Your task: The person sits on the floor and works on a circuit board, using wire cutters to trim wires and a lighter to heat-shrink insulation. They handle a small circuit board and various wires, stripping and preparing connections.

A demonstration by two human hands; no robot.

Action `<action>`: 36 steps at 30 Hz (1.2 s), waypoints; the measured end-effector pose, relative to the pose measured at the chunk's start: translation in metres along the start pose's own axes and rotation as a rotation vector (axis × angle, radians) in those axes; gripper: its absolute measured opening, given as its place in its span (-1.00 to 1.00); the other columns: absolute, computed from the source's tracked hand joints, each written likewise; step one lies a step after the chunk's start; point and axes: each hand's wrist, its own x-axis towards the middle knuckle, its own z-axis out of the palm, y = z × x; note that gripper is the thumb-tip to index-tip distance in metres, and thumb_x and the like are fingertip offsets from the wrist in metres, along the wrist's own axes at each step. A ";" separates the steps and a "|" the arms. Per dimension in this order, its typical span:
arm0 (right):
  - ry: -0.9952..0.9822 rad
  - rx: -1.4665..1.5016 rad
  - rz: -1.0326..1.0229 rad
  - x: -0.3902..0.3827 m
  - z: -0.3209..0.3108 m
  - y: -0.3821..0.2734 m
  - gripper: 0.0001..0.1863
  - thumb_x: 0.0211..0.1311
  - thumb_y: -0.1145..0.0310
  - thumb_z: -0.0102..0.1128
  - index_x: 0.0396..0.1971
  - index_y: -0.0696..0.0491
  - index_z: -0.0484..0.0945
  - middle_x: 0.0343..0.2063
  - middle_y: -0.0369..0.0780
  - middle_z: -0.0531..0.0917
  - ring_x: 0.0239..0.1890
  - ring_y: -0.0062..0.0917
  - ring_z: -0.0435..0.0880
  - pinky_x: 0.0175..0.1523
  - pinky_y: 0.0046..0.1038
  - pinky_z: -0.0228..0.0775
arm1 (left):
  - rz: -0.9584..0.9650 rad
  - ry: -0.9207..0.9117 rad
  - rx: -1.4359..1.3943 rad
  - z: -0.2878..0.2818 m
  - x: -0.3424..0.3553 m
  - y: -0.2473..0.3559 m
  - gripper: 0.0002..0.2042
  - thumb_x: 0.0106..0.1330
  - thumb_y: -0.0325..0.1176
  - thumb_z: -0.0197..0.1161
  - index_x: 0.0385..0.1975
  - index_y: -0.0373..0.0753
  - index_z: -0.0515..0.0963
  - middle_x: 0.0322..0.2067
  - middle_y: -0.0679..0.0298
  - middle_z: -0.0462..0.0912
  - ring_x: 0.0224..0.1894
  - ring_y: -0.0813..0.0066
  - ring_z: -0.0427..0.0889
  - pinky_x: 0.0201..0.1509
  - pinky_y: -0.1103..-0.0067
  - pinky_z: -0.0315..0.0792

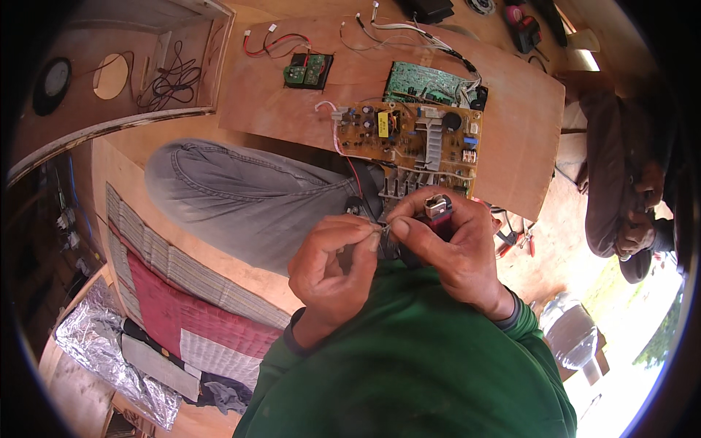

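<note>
My left hand (328, 266) is closed in a pinch on the end of a thin wire (384, 228). Finger and thumb of my right hand (464, 248) meet at the same wire, fingertips almost touching the left ones. Tucked in the right hand is a dark red lighter (441, 215) with a metal top. Just beyond my hands, a brown circuit board (369, 142) with a yellow-labelled transformer and heat sinks lies at the edge of a wooden board. A red and white wire (337, 139) runs down from its left side toward my lap.
On the wooden board (522, 139) lie a green circuit board (416, 79) and a small green module (307, 71) with leads. An open wooden cabinet (161, 44) stands far left. Red-handled pliers (527, 241) lie at right, near another person's hand (637, 233). A drill (524, 33) lies far right.
</note>
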 end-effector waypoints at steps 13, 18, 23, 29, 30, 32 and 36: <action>0.018 0.020 -0.068 0.000 0.011 0.003 -0.82 0.50 0.37 0.35 -0.14 0.20 0.71 -0.41 -0.33 0.73 -0.51 -0.80 0.51 -0.44 -0.67 0.28 | -0.223 -0.013 -0.049 -0.006 -0.003 0.013 -0.87 0.52 -0.52 0.26 -0.12 -0.48 0.64 -0.28 0.10 0.77 -0.29 0.53 0.70 -0.15 0.60 0.60; 0.007 0.017 -0.087 0.000 0.014 0.005 -0.82 0.52 0.36 0.34 -0.13 0.20 0.69 -0.40 -0.32 0.73 -0.51 -0.79 0.52 -0.44 -0.66 0.30 | -0.245 0.026 -0.067 -0.005 -0.004 0.013 -0.88 0.51 -0.51 0.29 -0.16 -0.47 0.66 -0.38 0.16 0.76 -0.33 0.56 0.70 -0.21 0.61 0.57; 0.016 0.010 -0.093 -0.001 0.016 0.005 -0.82 0.51 0.36 0.34 -0.13 0.19 0.69 -0.40 -0.32 0.73 -0.51 -0.78 0.53 -0.44 -0.65 0.31 | -0.282 -0.010 -0.076 -0.010 -0.006 0.013 -0.87 0.53 -0.51 0.26 -0.11 -0.48 0.65 -0.29 0.12 0.78 -0.30 0.53 0.71 -0.15 0.61 0.59; 0.015 0.033 -0.089 -0.002 0.018 0.006 -0.82 0.52 0.40 0.33 -0.08 0.22 0.68 -0.36 -0.29 0.75 -0.42 -0.75 0.60 -0.34 -0.64 0.40 | -0.292 0.002 -0.139 -0.010 -0.007 0.011 -0.86 0.53 -0.50 0.26 -0.10 -0.48 0.65 -0.28 0.11 0.78 -0.30 0.54 0.70 -0.14 0.61 0.59; 0.011 0.036 -0.071 -0.003 0.018 0.002 -0.81 0.52 0.43 0.32 -0.05 0.25 0.68 -0.33 -0.26 0.76 -0.33 -0.72 0.67 -0.23 -0.63 0.49 | -0.290 0.002 -0.141 -0.010 -0.007 0.011 -0.86 0.53 -0.50 0.26 -0.10 -0.48 0.65 -0.28 0.11 0.78 -0.30 0.54 0.70 -0.14 0.62 0.58; 0.009 0.026 -0.069 -0.004 0.018 -0.002 -0.81 0.53 0.47 0.30 -0.01 0.27 0.67 -0.29 -0.23 0.78 -0.23 -0.69 0.75 -0.12 -0.62 0.59 | -0.280 0.002 -0.146 -0.009 -0.003 0.012 -0.85 0.53 -0.50 0.26 -0.11 -0.48 0.66 -0.28 0.11 0.78 -0.30 0.54 0.70 -0.15 0.62 0.58; -0.019 -0.050 -0.127 -0.004 0.015 0.000 -0.79 0.52 0.50 0.29 0.02 0.28 0.67 -0.26 -0.19 0.80 -0.20 -0.65 0.79 -0.10 -0.62 0.62 | -0.337 0.009 -0.138 -0.009 -0.005 0.018 -0.85 0.52 -0.49 0.26 -0.13 -0.48 0.67 -0.29 0.13 0.77 -0.31 0.53 0.70 -0.16 0.61 0.57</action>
